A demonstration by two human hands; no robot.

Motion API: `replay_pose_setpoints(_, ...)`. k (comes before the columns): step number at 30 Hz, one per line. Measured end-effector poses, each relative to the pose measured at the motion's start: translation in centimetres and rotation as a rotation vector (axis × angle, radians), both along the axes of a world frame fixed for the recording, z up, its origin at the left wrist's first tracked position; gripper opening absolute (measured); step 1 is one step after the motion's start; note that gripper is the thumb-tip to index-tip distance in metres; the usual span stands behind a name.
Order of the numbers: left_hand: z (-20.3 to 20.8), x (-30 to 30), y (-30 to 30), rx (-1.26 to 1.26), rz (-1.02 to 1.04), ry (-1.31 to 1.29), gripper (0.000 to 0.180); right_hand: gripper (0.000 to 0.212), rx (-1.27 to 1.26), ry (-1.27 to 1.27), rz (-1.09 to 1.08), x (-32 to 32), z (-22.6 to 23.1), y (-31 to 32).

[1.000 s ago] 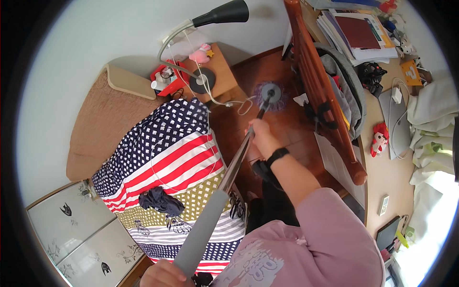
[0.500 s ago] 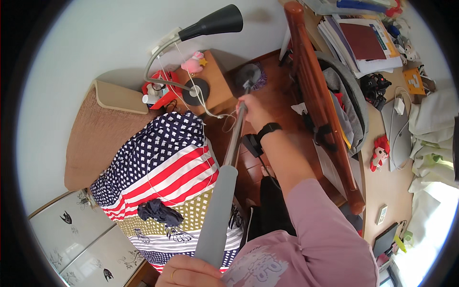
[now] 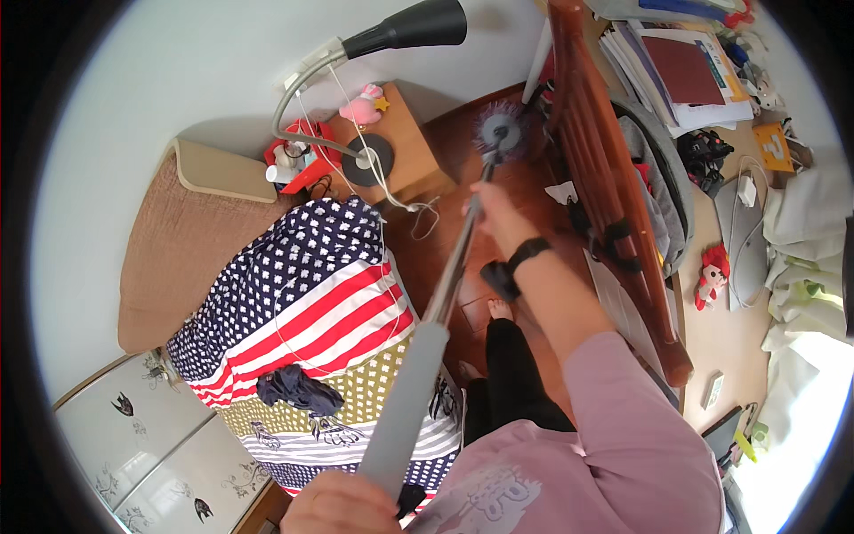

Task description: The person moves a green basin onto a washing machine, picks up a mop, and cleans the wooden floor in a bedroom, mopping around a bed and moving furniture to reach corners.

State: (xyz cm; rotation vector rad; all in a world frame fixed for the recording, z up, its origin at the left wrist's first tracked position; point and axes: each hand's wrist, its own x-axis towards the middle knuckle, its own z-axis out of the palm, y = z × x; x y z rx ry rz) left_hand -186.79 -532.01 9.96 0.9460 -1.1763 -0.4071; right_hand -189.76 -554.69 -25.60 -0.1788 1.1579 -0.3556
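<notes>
A spin mop with a grey grip [image 3: 405, 400] and a metal shaft runs from the lower edge up to its round fringed mop head [image 3: 498, 129], which lies on the brown floor between the wooden nightstand [image 3: 414, 147] and the wooden chair [image 3: 614, 205]. My left hand [image 3: 342, 505] is closed round the top end of the grey grip. Farther along, my right hand [image 3: 491, 212] wraps the metal shaft not far from the mop head. A black band circles my right wrist.
Left is a bed with a patterned cover [image 3: 302, 303] and a dark bunched cloth [image 3: 300, 390]. A gooseneck lamp [image 3: 405, 31], pink plush toy [image 3: 362, 105] and loose cable [image 3: 422, 214] are by the nightstand. A grey bag [image 3: 658, 169] sits at the chair, beside a cluttered desk [image 3: 747, 356].
The mop head has moved to the right across the floor, away from the nightstand toward the chair. My right hand has gone rightward with the shaft; my left hand stays on the grip.
</notes>
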Motion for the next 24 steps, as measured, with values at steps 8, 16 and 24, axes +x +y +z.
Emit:
replay_pose_setpoints(8, 7.2, 2.0, 3.5, 0.276, -0.456, -0.073, 0.014, 0.017, 0.222, -0.119, -0.08, -2.8, 1.6, 10.4)
replay_pose_setpoints(16, 4.5, -0.8, 2.9, 0.238, -0.502, 0.05, 0.025, 0.017, 0.187, -0.091, -0.337, -11.9, 1.4, 8.8)
replay_pose_setpoints(24, 4.1, 0.9, 13.1, -0.171, 1.083, 0.723, 0.042, 0.016, 0.323, -0.174, -0.312, -6.3, -0.6, 18.7)
